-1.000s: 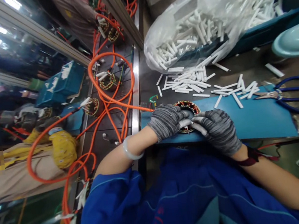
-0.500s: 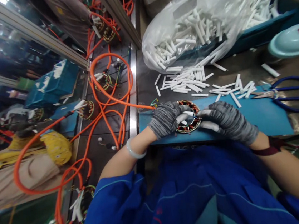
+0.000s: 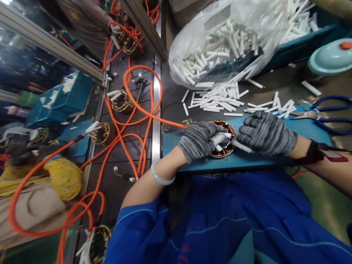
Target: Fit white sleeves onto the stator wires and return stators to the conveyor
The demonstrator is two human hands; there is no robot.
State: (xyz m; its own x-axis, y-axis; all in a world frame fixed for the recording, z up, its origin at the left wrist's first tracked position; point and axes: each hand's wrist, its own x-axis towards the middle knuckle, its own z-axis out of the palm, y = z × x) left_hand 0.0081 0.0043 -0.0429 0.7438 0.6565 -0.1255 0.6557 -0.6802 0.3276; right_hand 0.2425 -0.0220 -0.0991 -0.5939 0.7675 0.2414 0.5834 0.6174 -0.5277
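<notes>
A ring-shaped motor stator [image 3: 230, 129] with copper windings lies on the blue mat between my gloved hands. My left hand [image 3: 198, 141] covers its left side, with thumb and fingers closed on a white sleeve [image 3: 226, 135] over the ring. At the stator's right edge, my right hand [image 3: 265, 134] is closed, its light fingertips pinching what looks like a thin dark wire coming from the sleeve's end. An orange hose-like cable [image 3: 171, 122] runs up to the stator's left from the line. Both gloves are grey striped, with pale fingertips.
Loose white sleeves [image 3: 219, 97] lie behind the mat [image 3: 310, 135], before a clear plastic bag [image 3: 185, 42] full of them. Blue-handled scissors [image 3: 333, 114] and a light-blue lidded container [image 3: 334, 56] are at right. More stators [image 3: 101, 134] and orange cables fill the left line; co-workers stand beyond.
My right fingers have curled in closer at the stator's right edge, and its wrist has turned. My left hand stays at the stator's left side. The view has shifted slightly.
</notes>
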